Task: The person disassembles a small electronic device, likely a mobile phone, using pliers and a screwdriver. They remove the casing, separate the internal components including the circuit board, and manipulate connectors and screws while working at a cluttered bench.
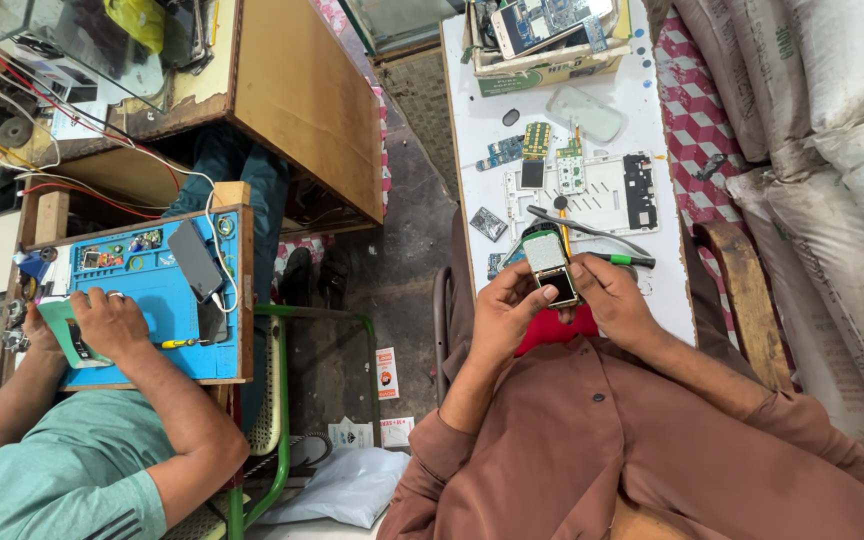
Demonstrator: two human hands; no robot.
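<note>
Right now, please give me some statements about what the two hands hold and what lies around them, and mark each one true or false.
1. Both hands, the left hand and the right hand, hold one small opened phone. True.
2. The white table is bare. False: circuit boards and a white phone frame lie on it.
3. A green-handled tool lies on the table beside the right hand. True.
4. The co-worker's hand rests on a red mat. False: it is a blue work mat.
5. The person wears a white shirt. False: it is a brown shirt.
</note>
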